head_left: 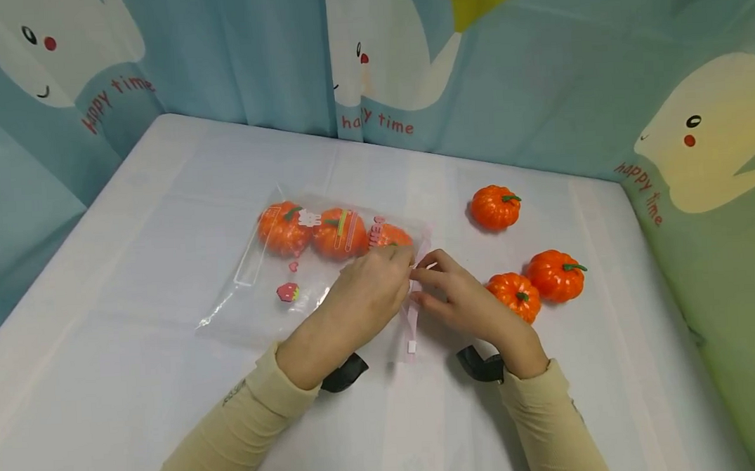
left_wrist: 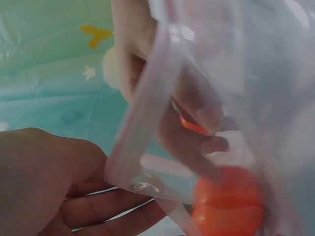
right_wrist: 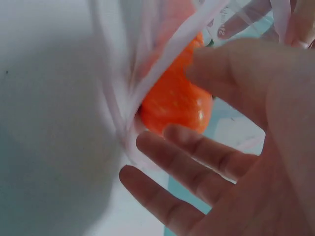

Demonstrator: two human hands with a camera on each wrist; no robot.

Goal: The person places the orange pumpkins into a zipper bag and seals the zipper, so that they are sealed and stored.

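Observation:
A clear zip bag [head_left: 254,307] with printed pictures lies on the table, holding toy pumpkins [head_left: 339,233]. My left hand [head_left: 373,281] pinches the bag's pink-edged mouth; in the left wrist view, the left hand [left_wrist: 44,182] has that edge by the thumb and fingers. At the same mouth is my right hand [head_left: 459,295]. The right wrist view has the right hand [right_wrist: 231,162] with its fingers spread, close to an orange pumpkin [right_wrist: 172,105] just inside the opening. Part of the left hand's grip is hidden in the head view.
Three more toy pumpkins lie right of the bag: one farther back [head_left: 495,208], one at the right [head_left: 555,275] and one partly behind my right wrist [head_left: 516,294]. The white zip slider [head_left: 411,346] sits at the bag's near end. A patterned curtain [head_left: 535,81] borders the table.

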